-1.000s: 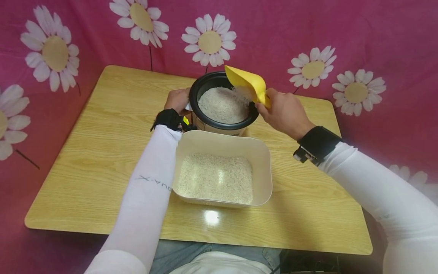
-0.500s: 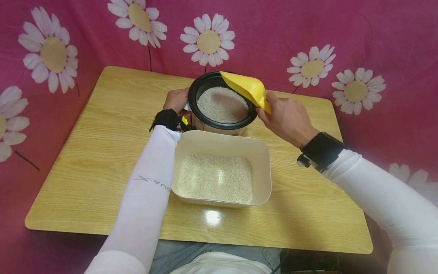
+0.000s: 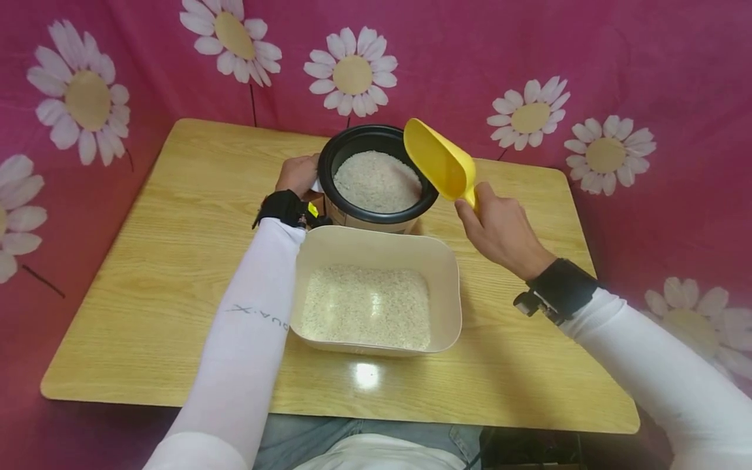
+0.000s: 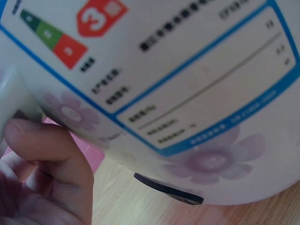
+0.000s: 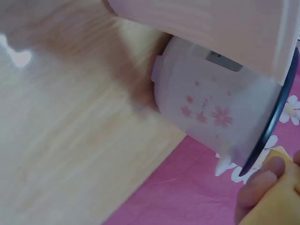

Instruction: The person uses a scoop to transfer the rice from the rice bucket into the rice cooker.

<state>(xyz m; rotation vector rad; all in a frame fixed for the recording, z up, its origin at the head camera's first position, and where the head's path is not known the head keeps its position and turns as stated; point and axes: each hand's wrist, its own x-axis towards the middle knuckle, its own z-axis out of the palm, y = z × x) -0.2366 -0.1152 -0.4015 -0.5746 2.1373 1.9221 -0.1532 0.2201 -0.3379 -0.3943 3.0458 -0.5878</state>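
My right hand (image 3: pixel 502 228) grips the handle of a yellow scoop (image 3: pixel 443 163), raised to the right of the rice cooker. Its bowl is tilted, with the tip overlapping the far right side of the black rim in the head view. The rice cooker (image 3: pixel 355 210) has no lid on, and pale rice (image 3: pixel 376 183) lies inside. At the cooker's left, my left hand (image 3: pixel 298 175) holds its side handle (image 4: pixel 16 96), with thumb and curled fingers showing in the left wrist view. Nearer to me stands a beige bin (image 3: pixel 376 245) with a layer of rice (image 3: pixel 367 307) in it.
Both containers stand on a wooden table (image 3: pixel 147 261) with rounded corners. Pink cloth (image 3: pixel 435 52) with large daisies hangs close behind and along both sides. The bin sits right in front of the cooker, between my forearms.
My right hand has drawn the scoop back right and toward me, away from over the cooker. Grains falling from it earlier no longer show. My left hand stays at the cooker's handle.
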